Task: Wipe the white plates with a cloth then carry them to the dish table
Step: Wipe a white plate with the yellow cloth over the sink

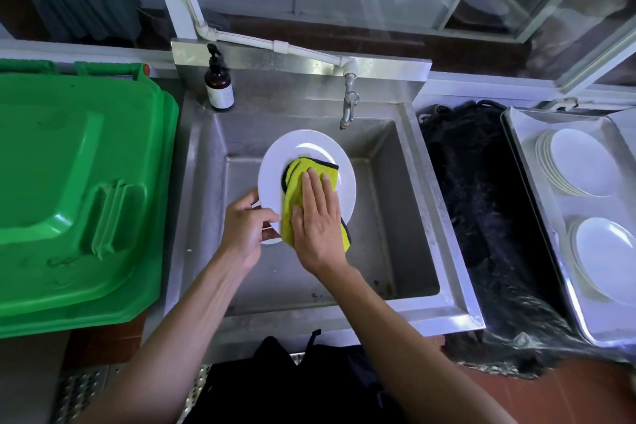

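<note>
A white plate (pixel 303 148) is held over the steel sink (pixel 406 217). My left hand (pixel 246 227) grips its near left rim, thumb on top and fingers beneath. A yellow-green cloth (pixel 299 179) with a dark edge lies across the plate's middle. My right hand (pixel 318 220) presses flat on the cloth with straight fingers. Two stacks of white plates sit in a metal tray (pixel 526 162) at the right: a far stack (pixel 581 162) and a near stack (pixel 605 258).
A green bin lid (pixel 75 189) fills the left side. A brown pump bottle (pixel 218 84) stands at the sink's back left corner, and a tap (pixel 349 107) hangs over the basin. A black bag (pixel 481 217) lies between sink and tray.
</note>
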The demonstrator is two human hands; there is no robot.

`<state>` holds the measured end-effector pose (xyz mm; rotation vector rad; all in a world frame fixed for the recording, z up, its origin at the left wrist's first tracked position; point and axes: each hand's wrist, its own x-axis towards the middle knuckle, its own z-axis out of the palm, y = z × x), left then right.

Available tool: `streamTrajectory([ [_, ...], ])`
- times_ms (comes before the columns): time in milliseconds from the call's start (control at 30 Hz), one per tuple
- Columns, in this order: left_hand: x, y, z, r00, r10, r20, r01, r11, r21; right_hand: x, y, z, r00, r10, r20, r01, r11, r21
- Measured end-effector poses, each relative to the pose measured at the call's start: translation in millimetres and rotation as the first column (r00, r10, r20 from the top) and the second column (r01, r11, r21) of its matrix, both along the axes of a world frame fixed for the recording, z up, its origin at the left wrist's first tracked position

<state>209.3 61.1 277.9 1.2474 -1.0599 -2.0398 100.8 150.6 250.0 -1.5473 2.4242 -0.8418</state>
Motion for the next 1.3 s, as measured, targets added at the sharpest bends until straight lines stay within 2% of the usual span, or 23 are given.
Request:
streamTrajectory([
  [100, 0, -1, 0, 1.000, 0.012, -0.003, -0.012, 1.000, 0.004, 1, 10, -10, 1.000, -0.010, -0.029, 0.011, 0.999, 0.035],
  [300, -4, -2, 4, 1.000, -0.006, 0.023, 0.006, 1.000, -0.023, -14, 16, -28, 0.967, -0.241, 0.088, 0.222, 0.958, 0.181],
  [533, -2, -2, 5, 0.999, -0.044, 0.015, 0.044, 0.999, -0.013, -33, 7, -21, 0.869, -0.426, 0.250, 0.413, 0.904, 0.108],
  [700, 9, -12, 3, 0.992, -0.122, 0.014, 0.123, 0.991, -0.046, -50, 6, -13, 0.816, -0.395, 0.422, 0.406, 0.911, 0.066],
  [900, 24, -26, 3, 0.967, -0.253, 0.018, 0.254, 0.963, -0.091, -69, 5, -2, 0.802, -0.308, 0.511, 0.347, 0.938, 0.020],
  [1033, 27, -36, 5, 0.939, -0.338, 0.054, 0.343, 0.932, -0.117, -77, 2, 6, 0.814, -0.282, 0.507, 0.334, 0.943, -0.012],
  [1300, 26, -47, 6, 0.877, -0.449, 0.171, 0.477, 0.858, -0.192, -82, -4, 16, 0.901, -0.203, 0.384, 0.227, 0.974, -0.018],
])
